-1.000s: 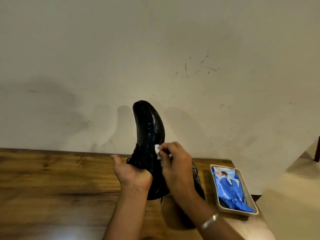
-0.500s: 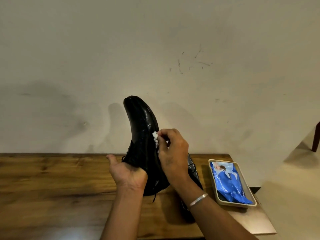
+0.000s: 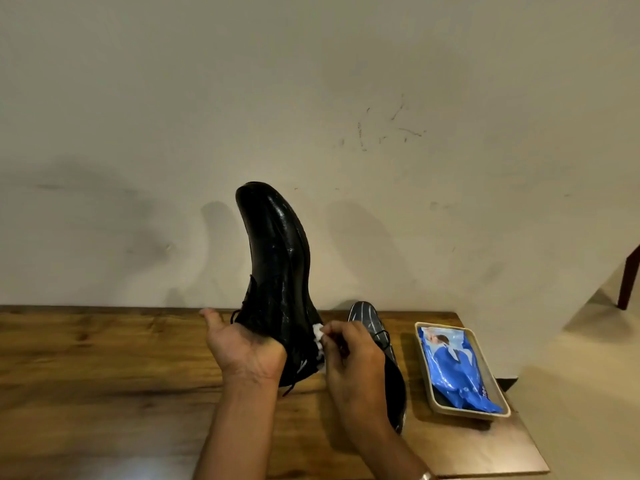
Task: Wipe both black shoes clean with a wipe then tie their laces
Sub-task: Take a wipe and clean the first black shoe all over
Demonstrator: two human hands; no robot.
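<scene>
A glossy black shoe (image 3: 277, 265) stands toe-up above the table, its heel end gripped by my left hand (image 3: 242, 348), thumb pointing up to the left. My right hand (image 3: 353, 355) pinches a small white wipe (image 3: 318, 337) and presses it against the shoe's right side near the heel. A loose lace hangs below the held shoe. The second black shoe (image 3: 381, 344) lies flat on the wooden table (image 3: 104, 368) behind my right hand, partly hidden by it.
A beige tray (image 3: 436, 393) holding a blue pack of wipes (image 3: 453, 365) sits at the table's right end, close to the edge. A plain wall rises right behind the table. A dark chair leg (image 3: 628, 278) shows at far right.
My right hand slid the wipe down the shoe's side from mid-height to near the heel, uncovering the toe of the second shoe. The left hand kept its hold.
</scene>
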